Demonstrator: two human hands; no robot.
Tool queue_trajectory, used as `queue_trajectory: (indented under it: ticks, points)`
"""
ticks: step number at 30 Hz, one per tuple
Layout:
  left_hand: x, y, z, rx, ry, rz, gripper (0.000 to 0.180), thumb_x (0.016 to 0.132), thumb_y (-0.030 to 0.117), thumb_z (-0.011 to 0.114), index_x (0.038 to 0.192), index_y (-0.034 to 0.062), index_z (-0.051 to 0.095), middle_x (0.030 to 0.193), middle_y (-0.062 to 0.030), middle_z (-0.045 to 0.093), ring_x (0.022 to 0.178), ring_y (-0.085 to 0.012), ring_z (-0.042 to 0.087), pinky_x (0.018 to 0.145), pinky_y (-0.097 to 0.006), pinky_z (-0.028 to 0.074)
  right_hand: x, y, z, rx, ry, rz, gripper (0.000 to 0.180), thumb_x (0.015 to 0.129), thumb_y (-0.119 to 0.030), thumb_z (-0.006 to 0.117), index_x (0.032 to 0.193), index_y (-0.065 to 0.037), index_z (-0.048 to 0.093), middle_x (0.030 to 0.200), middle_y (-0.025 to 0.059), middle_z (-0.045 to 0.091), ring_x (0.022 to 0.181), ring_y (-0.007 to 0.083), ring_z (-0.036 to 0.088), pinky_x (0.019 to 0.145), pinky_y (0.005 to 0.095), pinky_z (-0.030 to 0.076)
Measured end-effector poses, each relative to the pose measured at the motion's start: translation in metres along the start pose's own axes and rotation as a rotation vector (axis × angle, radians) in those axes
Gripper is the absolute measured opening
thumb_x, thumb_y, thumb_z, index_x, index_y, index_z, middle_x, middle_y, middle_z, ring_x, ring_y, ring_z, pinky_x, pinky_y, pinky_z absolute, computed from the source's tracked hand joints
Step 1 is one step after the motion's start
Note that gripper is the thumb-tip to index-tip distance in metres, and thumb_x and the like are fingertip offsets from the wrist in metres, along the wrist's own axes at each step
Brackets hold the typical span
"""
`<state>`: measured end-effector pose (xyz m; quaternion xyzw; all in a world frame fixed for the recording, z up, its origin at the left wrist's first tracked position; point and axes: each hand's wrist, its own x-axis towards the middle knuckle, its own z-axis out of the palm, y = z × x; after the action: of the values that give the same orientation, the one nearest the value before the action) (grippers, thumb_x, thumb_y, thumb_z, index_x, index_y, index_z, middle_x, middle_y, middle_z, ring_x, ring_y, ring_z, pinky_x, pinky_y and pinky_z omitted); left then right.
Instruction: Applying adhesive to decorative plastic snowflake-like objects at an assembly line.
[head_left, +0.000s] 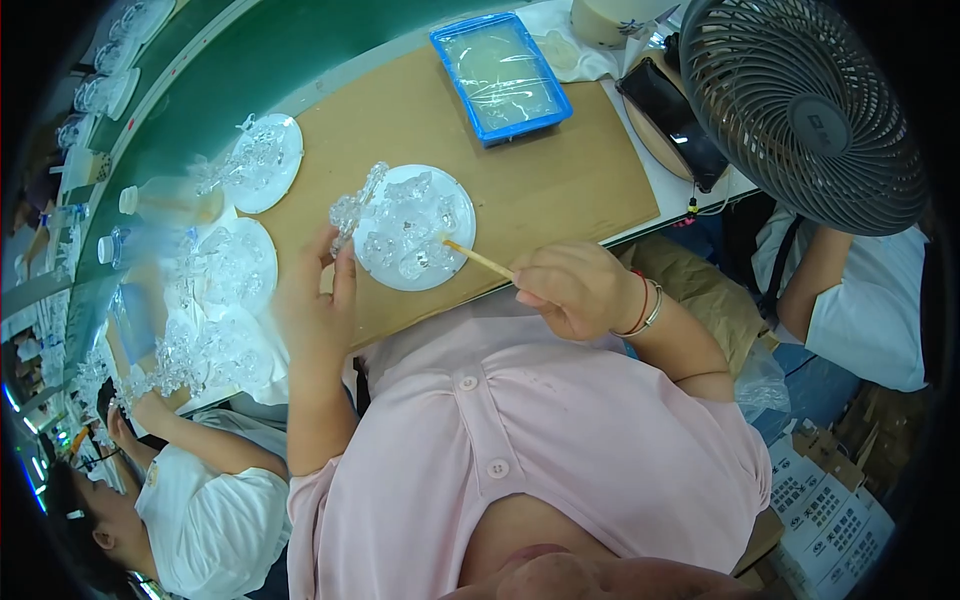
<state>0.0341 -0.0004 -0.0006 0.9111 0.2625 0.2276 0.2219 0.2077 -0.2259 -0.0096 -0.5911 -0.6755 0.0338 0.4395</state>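
Observation:
A round white plate (453,192) lies on brown cardboard in front of me, bearing several clear, glossy pieces (408,222) that look like plastic or glass. At its left edge, my left hand (322,285) pinches a clear beaded cluster (346,214) between thumb and fingers; part of the grip is hidden. From the right, my right hand (572,290) is closed round a thin wooden stick (482,261). The stick's tip touches or hovers just over the clear pieces near the plate's right side; which one, I cannot tell.
A blue tray (487,134) under clear film sits at the far side of the cardboard (560,190). More plates of clear pieces (228,265) and plastic bottles (180,200) stand left. A dark fan (815,120) rises far right. Co-workers sit left (210,510) and right (868,310).

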Motion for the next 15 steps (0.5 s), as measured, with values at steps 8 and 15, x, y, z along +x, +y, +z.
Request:
queue_trajectory:
  ticks: [8,15]
  points:
    - [0.061,0.004,-0.037,-0.209,-0.497,0.186,0.07,0.071,0.0,0.076,0.133,0.015,0.048,0.113,-0.0131,0.063,0.092,-0.0227,0.065,0.075,-0.033,0.054,-0.013,-0.003,-0.001,0.004,0.178,0.137,0.007,0.084,-0.001,0.062,0.087,-0.001,0.056,0.076,0.0116,0.062,0.065,0.0289,0.062,0.058,0.034,0.051]
    - [0.049,0.008,-0.042,-0.171,-0.587,-0.051,0.066,0.062,0.013,0.084,0.121,0.0103,0.054,0.12,-0.0126,0.057,0.094,-0.0238,0.064,0.074,-0.032,0.054,-0.017,0.007,0.006,0.028,0.3,0.196,0.006,0.09,0.002,0.051,0.095,-0.001,0.054,0.075,0.0114,0.065,0.063,0.0201,0.066,0.057,0.0287,0.051]
